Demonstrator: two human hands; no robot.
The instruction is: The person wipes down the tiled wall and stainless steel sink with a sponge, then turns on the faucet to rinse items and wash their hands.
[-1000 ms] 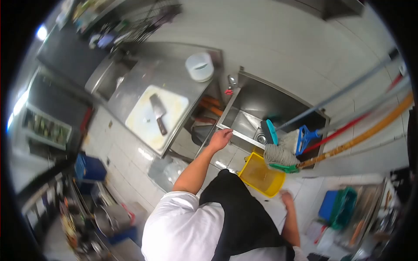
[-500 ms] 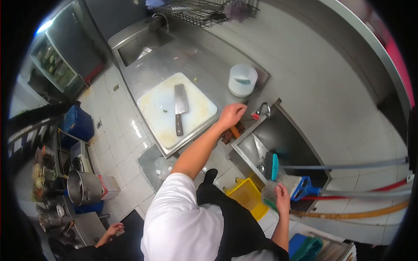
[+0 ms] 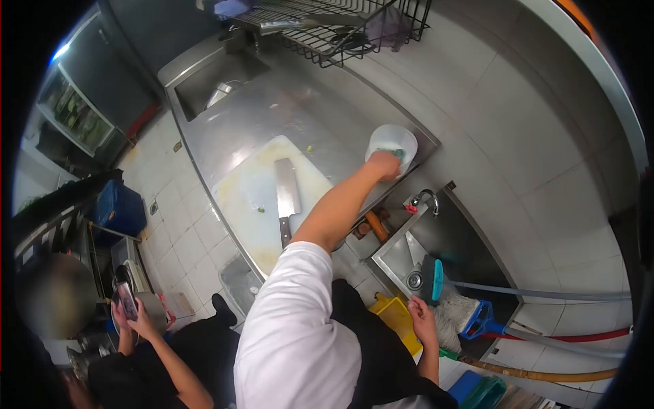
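Counter [image 3: 324, 109]: tub [image 3: 397, 134] — seemingly light, best rim-held — is being entered by left hand [image 3: 385, 164], grip hidden; right hand [image 3: 423, 320] open, empty.

Left hand [image 3: 385, 165] outstretched, right hand [image 3: 422, 319] half-open

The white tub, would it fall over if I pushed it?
The white tub would probably slide before tipping, as it stands upright on the smooth metal counter. It looks like plastic, so it's probably light. Being round, it might roll on its side.
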